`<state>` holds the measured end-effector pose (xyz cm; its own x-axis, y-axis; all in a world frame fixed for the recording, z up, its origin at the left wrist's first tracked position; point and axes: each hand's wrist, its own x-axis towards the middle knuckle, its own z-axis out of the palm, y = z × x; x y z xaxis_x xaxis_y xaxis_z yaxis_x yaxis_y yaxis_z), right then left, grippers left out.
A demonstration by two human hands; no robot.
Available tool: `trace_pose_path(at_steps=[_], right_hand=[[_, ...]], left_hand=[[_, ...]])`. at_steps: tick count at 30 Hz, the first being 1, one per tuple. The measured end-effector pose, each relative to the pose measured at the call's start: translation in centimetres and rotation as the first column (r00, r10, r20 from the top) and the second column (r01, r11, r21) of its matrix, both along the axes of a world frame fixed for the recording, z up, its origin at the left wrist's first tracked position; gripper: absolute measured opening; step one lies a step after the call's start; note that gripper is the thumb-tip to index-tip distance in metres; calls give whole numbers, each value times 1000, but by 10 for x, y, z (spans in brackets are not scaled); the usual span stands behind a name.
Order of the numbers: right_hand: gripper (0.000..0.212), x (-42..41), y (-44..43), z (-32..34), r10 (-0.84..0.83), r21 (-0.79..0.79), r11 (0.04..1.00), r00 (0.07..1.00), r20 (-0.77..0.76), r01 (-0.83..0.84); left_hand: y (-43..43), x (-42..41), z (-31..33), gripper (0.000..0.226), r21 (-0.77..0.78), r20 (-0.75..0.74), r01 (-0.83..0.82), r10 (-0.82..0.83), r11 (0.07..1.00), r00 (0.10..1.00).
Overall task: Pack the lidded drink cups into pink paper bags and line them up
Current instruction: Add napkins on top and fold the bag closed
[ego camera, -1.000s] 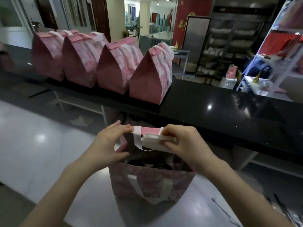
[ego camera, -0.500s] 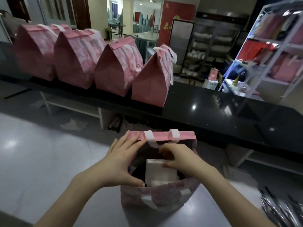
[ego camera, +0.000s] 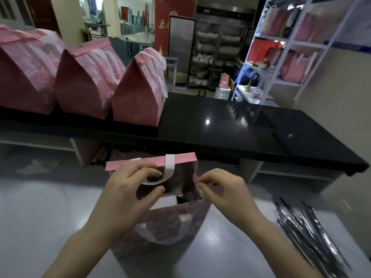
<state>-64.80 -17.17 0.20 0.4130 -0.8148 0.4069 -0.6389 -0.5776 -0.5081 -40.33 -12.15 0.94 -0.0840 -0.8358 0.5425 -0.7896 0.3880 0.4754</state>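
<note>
An open pink paper bag [ego camera: 170,223] with white handles stands on the steel worktop in front of me. Something white shows inside it, along with dark shapes I cannot make out. My left hand [ego camera: 128,193] grips the bag's left side, fingers by the far white handle. My right hand [ego camera: 224,189] pinches the bag's right edge between thumb and fingertips. Three closed pink bags [ego camera: 138,91] stand in a row on the black counter [ego camera: 230,125] behind, to the left.
A bundle of wrapped straws [ego camera: 309,233] lies on the steel worktop [ego camera: 40,207] at the right. A white shelf rack [ego camera: 285,49] with pink and red bags stands at the back right. The black counter's right half is bare.
The white box my right hand held went down into the bag. My right hand left it and moved to the bag's right edge. The view shifted right.
</note>
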Motion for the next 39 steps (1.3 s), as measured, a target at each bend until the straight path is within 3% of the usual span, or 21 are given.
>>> trace_pose_path(at_steps=[5, 9, 16, 19, 22, 27, 32, 39], right_hand=[[6, -100, 16, -34, -270, 101, 957, 962, -32, 271], [10, -182, 33, -67, -432, 267, 853, 894, -118, 448], [14, -298, 62, -111, -713, 403, 611, 695, -94, 682], [26, -331, 61, -134, -713, 423, 549, 668, -214, 721], [39, -347, 50, -157, -663, 365, 563, 669, -337, 741], [36, -352, 33, -185, -609, 288, 579, 640, -469, 763], [22, -354, 34, -200, -628, 282, 590, 649, -429, 757], [14, -362, 41, -200, -685, 317, 561, 644, -341, 765]], left_hand=[[-5, -93, 6, 11, 55, -98, 332, -325, 942, 941], [-18, -173, -20, 12, 181, -64, 450, -446, 875, 893], [-53, -305, -93, 12, 417, -26, 564, -610, 713, 792], [-64, -355, -124, 19, 486, 16, 567, -655, 665, 755], [-70, -397, -149, 27, 543, 74, 538, -675, 644, 734], [-67, -433, -183, 38, 557, 185, 490, -676, 670, 714], [-69, -439, -197, 44, 620, 281, 410, -677, 669, 680], [-77, -442, -197, 42, 606, 159, 441, -644, 662, 748]])
